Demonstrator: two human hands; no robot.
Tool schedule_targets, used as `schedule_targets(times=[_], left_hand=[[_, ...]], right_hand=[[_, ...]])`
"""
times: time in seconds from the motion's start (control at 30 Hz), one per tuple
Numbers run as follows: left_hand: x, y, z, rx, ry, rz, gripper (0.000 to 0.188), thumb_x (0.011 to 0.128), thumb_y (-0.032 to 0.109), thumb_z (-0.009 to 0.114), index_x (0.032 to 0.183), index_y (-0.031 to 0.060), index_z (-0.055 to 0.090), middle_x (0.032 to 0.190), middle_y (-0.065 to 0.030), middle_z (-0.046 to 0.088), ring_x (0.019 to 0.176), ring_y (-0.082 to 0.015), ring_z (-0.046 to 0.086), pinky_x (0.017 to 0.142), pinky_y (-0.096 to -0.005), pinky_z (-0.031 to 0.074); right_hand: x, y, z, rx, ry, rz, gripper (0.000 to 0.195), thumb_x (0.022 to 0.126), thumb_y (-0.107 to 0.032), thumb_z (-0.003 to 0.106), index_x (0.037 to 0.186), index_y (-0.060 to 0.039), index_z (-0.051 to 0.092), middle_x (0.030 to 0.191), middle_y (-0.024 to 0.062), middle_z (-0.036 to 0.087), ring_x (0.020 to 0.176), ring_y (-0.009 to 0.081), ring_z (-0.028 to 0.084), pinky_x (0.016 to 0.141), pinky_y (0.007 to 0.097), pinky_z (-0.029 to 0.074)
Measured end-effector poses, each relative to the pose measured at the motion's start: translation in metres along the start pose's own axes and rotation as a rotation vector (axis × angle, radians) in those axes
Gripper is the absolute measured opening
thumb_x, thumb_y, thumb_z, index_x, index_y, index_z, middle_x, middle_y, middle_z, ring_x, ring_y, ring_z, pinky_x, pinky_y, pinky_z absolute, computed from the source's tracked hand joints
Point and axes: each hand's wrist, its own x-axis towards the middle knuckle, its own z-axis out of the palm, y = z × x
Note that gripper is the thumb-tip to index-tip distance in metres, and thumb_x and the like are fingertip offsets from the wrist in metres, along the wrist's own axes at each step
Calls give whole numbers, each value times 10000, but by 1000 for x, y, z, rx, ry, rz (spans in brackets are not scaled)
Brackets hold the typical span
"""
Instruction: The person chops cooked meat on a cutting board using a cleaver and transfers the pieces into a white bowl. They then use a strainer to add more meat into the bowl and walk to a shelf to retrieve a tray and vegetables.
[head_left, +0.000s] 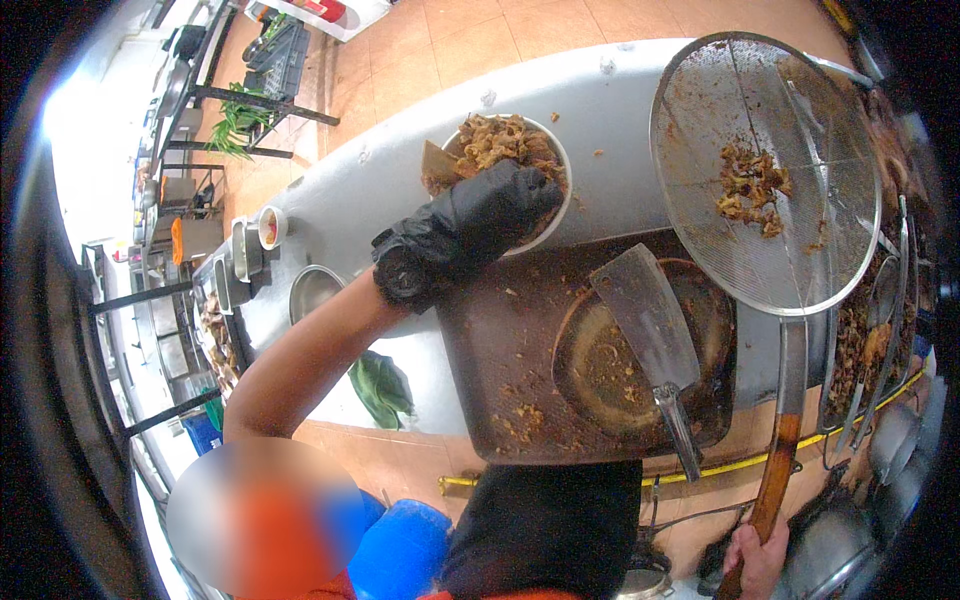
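My left hand (487, 210), in a black glove, lies over a white bowl (566, 169) heaped with browned, chopped food (502, 142); its fingertips are hidden against the food. At the bowl's left edge a flat brown piece (439, 165) sticks up. My bare right hand (757, 559) grips the wooden handle of a large round wire-mesh skimmer (690, 127), held over the right side of the table, with some browned bits (754, 187) on its mesh. Between the hands, a cleaver (649, 307) rests across a round board or pan (592, 367) on a dark, crumb-strewn baking tray (495, 360).
On the steel table (600, 97) to the left stand a metal bowl (315, 292), a small white bowl (272, 227) and metal containers (246, 249), with a green cloth (381, 388) nearer. Right lies a food-filled tray with utensils (851, 337). Blue barrels (401, 551) stand below.
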Motion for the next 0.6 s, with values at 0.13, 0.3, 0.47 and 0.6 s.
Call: schedule_targets(times=[0.13, 0.3, 0.47, 0.6], left_hand=[[-12, -1, 21, -85, 112, 29, 270, 898, 133, 572, 1140, 48, 654, 1123, -211, 652, 1059, -372, 641, 929, -444, 529], [-9, 28, 17, -125, 43, -135, 205, 894, 134, 558, 1059, 38, 632, 980, -179, 618, 885, -355, 645, 760, -447, 549], [-12, 18, 21, 8, 161, -101, 222, 899, 148, 564, 1076, 32, 631, 965, -181, 600, 876, -352, 640, 714, -457, 550], [3, 36, -3, 68, 82, -138, 276, 889, 196, 632, 1126, 54, 637, 1018, -187, 608, 960, -377, 622, 793, -480, 531]], right_hand=[[1, 2, 5, -5, 12, 21, 273, 959, -185, 681, 1128, -25, 540, 722, 9, 550, 509, 85, 481, 459, 237, 413], [-5, 4, 13, 57, 43, 46, 287, 949, -195, 695, 1125, -37, 533, 706, 1, 538, 494, 86, 464, 456, 238, 408], [-1, -10, 30, 36, 200, 149, 248, 802, -68, 686, 997, -59, 532, 619, 25, 543, 455, 136, 517, 419, 294, 433], [1, -5, 28, -111, 145, 112, 196, 852, -70, 645, 988, -29, 511, 613, 35, 526, 442, 124, 490, 400, 282, 418]])
